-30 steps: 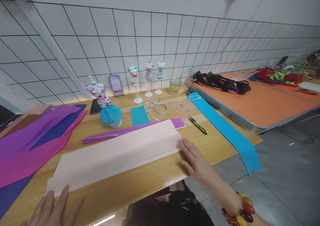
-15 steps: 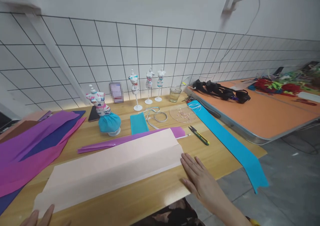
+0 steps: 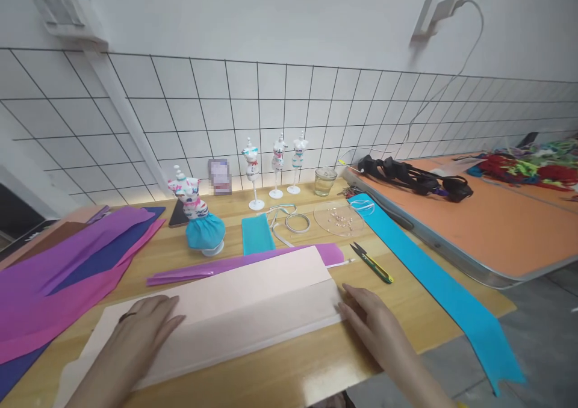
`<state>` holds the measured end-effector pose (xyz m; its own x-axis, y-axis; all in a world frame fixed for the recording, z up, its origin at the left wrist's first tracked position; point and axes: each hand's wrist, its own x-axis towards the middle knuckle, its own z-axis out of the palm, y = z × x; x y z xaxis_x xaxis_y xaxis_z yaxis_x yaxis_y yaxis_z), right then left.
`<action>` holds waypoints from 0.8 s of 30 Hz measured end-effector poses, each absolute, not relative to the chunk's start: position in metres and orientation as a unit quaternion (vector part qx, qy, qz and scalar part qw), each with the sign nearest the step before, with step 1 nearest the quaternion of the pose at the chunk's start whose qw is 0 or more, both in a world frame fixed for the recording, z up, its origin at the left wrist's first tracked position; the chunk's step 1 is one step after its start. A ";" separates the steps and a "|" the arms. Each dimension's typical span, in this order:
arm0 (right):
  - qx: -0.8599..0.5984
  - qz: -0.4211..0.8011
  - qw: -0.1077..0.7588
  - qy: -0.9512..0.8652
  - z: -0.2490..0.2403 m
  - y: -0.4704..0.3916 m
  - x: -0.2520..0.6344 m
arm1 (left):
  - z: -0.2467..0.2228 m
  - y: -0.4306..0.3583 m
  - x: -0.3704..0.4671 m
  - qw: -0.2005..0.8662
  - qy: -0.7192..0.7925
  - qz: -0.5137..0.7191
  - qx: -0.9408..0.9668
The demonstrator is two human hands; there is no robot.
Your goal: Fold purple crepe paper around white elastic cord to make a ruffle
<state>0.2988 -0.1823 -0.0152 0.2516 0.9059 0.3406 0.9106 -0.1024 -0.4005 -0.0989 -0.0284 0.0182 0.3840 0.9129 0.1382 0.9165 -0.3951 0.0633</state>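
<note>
A long pale pink sheet (image 3: 253, 321), folded lengthwise along its near side, lies across the front of the wooden table (image 3: 289, 372). I cannot tell if it is paper or cloth. On its left part rests my left hand (image 3: 139, 330), flat, with a dark ring on one finger. My right hand (image 3: 372, 318) is at the sheet's right end; thumb and fingers are apart at its edge. Behind the sheet, partly covered by it, is a folded purple strip (image 3: 217, 266). Yellow-and-green thread snips (image 3: 372, 263) lie beyond my right hand.
Sheets in purple (image 3: 85, 245), blue and pink are piled at left. A small dress form (image 3: 194, 209) wears a blue skirt; three more stand behind. A glass (image 3: 325, 181), beads, ribbon and a turquoise piece (image 3: 257, 234) lie mid-table. A long blue strip (image 3: 433, 275) hangs off the right edge.
My left hand has moved from the sheet's near left corner up onto its surface, further right. My right hand stays at the right end, its fingers now more raised. The view has shifted slightly.
</note>
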 end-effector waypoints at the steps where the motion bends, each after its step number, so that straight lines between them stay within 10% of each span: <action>1: -0.742 -0.001 0.275 -0.611 -0.017 -0.179 0.298 | 0.020 -0.025 -0.096 -0.004 -0.544 -0.064 -0.837; 24: -0.724 0.074 0.305 -0.614 -0.028 -0.172 0.287 | 0.030 0.001 -0.096 -0.124 -0.552 -0.027 -0.824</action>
<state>0.2872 -0.1718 -0.0280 0.2349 0.9345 0.2674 0.8437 -0.0594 -0.5335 -0.0957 0.0005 0.0302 0.3899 0.9161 -0.0932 0.9029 -0.3605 0.2343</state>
